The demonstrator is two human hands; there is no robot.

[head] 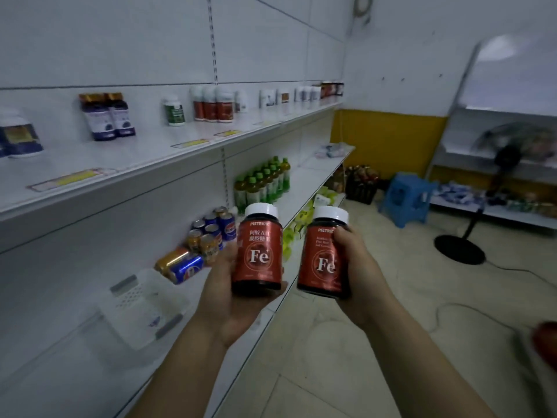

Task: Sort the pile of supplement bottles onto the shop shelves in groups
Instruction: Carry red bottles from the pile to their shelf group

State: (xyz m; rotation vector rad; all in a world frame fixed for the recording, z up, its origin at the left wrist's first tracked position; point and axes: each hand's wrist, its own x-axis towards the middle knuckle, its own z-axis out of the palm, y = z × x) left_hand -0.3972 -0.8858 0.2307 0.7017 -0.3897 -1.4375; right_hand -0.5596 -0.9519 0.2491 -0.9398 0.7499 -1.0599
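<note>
Holding red bottle (259,251) in left hand (232,292), second bottle (324,254) in right hand (357,273)

Shelving runs along the left wall, near to far. On the upper shelf (144,164) supplement bottles (214,104) stand in separate groups. On the lower shelf (306,178) a tray (141,306) lies nearest, cans (208,233) just beyond it and drink bottles (262,182) farther. In front, the left hand (229,300) holds the left bottle (260,251) and the right hand (358,267) the right bottle (319,260), upright, side by side, apart. Far right, a stool (407,197) stands on the floor, with a fan (509,152) to its right.

Dim, bluish light throughout, wide-angle bending at the edges, and the standing fan (509,155) blurred.
</note>
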